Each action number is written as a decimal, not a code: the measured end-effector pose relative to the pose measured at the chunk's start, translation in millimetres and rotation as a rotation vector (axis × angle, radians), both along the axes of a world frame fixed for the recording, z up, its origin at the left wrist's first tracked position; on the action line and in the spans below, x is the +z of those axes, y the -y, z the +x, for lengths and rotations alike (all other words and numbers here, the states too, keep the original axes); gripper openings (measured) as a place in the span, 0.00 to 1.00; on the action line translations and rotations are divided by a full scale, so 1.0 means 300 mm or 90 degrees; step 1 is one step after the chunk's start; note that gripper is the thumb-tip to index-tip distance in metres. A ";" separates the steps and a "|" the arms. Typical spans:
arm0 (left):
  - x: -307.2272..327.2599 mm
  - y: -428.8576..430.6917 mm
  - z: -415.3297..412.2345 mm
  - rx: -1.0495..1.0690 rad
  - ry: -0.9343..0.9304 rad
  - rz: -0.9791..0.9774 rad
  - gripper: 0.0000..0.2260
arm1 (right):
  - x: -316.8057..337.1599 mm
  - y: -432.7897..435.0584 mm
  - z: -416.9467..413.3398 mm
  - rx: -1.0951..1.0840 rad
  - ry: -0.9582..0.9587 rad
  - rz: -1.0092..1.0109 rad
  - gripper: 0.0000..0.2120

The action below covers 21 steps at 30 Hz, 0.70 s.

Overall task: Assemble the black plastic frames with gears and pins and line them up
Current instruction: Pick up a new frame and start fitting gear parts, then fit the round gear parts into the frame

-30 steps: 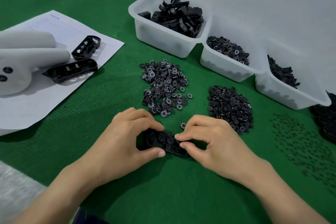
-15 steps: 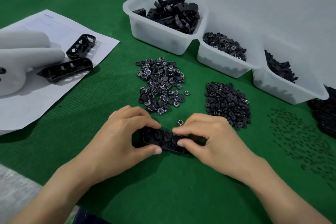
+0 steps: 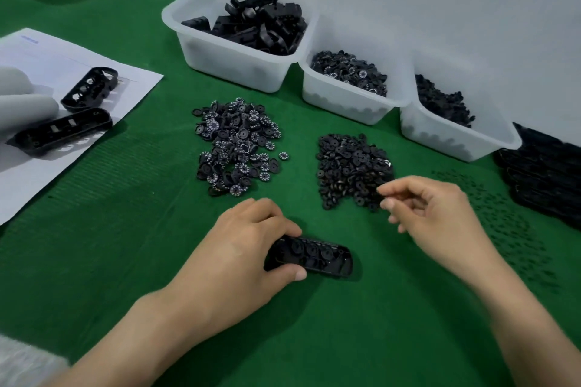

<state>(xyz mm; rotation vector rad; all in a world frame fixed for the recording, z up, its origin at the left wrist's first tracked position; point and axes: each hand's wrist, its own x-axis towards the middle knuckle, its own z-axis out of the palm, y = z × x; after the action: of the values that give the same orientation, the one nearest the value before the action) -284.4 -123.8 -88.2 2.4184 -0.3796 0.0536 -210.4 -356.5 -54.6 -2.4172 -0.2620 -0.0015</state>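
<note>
Green mat (image 3: 125, 229): three bins (image 3: 220, 63), two gear piles (image 3: 235, 148); left hand (image 3: 232, 261) grips frame (image 3: 317, 256); right hand (image 3: 440, 220) fingers (image 3: 399, 190) loose.

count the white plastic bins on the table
3, in a row at the back: left bin, the biggest; middle bin; right bin. None looks hidden, though the view cuts off at the right.

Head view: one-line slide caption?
Left hand grips the black frame on green mat; right hand hovers by a gear pile.
</note>
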 end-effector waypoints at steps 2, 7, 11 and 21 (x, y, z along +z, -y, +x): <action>-0.003 0.049 0.009 -0.020 0.004 -0.003 0.22 | -0.012 0.026 -0.002 -0.010 -0.019 -0.036 0.11; -0.008 0.127 0.018 -0.038 0.006 -0.026 0.22 | -0.051 0.042 -0.001 0.002 0.025 -0.158 0.05; -0.018 0.124 0.018 -0.041 -0.016 -0.053 0.23 | -0.070 0.022 0.022 0.015 0.063 -0.206 0.05; -0.031 0.109 0.019 -0.034 -0.034 -0.067 0.22 | -0.033 -0.005 -0.049 0.154 0.077 -0.105 0.02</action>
<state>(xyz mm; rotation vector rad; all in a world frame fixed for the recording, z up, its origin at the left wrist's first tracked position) -278.6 -156.4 -97.4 2.2996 -0.4078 -0.0137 -225.0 -355.0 -64.5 -2.5368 -0.6317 -0.0184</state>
